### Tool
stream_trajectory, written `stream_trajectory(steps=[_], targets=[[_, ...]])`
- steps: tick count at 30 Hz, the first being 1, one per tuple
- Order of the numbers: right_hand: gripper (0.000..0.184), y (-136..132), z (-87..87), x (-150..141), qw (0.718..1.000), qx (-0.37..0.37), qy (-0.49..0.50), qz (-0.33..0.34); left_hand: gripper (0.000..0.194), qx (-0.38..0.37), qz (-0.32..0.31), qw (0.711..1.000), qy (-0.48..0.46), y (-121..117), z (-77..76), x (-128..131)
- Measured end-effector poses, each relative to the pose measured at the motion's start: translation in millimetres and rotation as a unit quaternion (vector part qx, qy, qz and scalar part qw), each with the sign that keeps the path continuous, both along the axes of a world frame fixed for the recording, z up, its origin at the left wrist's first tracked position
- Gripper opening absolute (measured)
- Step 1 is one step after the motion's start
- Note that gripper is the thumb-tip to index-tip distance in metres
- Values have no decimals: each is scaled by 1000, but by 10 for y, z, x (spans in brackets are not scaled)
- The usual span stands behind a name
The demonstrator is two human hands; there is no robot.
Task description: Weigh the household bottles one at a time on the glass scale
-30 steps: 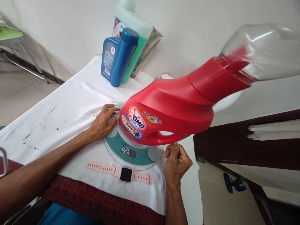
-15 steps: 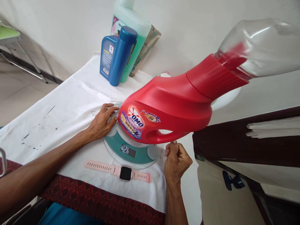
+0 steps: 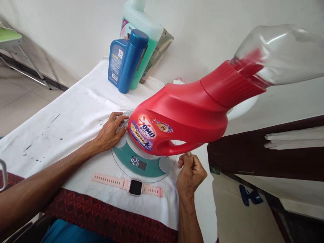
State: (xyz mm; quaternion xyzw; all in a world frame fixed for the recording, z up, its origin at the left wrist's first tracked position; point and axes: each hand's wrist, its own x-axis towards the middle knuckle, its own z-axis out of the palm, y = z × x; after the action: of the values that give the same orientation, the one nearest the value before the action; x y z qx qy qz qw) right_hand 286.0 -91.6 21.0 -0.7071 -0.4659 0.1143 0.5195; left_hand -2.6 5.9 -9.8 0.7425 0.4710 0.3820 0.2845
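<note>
A red OMO laundry detergent bottle (image 3: 184, 111) stands on a round glass scale (image 3: 121, 157) with green bands and a lit display (image 3: 138, 163). A clear plastic bottle piece (image 3: 286, 54) is fitted over its neck, with a red spout showing inside. My left hand (image 3: 111, 131) rests at the scale's left edge, fingers apart, the tips beside the detergent bottle's base; whether they touch it I cannot tell. Beneath the bottle's handle side, my right hand (image 3: 191, 175) is curled into a fist, its thumb close to the bottle. No object shows in it.
A pink-strapped watch (image 3: 135, 187) lies before the scale on the white tablecloth (image 3: 68, 131). Behind stand a blue bottle (image 3: 125, 62), a green-liquid jug (image 3: 149, 37) and a pouch (image 3: 159, 50) by the wall. Slippers (image 3: 250, 195) lie on the floor at right.
</note>
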Motion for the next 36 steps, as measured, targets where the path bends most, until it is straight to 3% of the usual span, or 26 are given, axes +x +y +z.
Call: stream_trajectory(steps=[4,10,12,16,23,30,36], targets=[[45,25,54,-59,997,59,54,22,38,0,9,1000,1,-2,-14,9],[60,136,265,-366,979,113,103,132,37,-9,9,1000,-9,-18,7,10],[53,209,317,-456,970,123,124,167,37,-14,10,1000,-11,-29,23,10],[41,375,438,-522,957,175,170,157,37,-16,18,1000,-12,-43,29,16],[63,442,780,-541,935,113,235,239,35,-3,22,999,-33,-55,15,28],[66,534,813,-616,927,166,278,187,34,0,33,999,-43,-68,26,38],[56,960,1110,-565,942,191,251,115,38,-11,34,998,-51,-81,35,60]])
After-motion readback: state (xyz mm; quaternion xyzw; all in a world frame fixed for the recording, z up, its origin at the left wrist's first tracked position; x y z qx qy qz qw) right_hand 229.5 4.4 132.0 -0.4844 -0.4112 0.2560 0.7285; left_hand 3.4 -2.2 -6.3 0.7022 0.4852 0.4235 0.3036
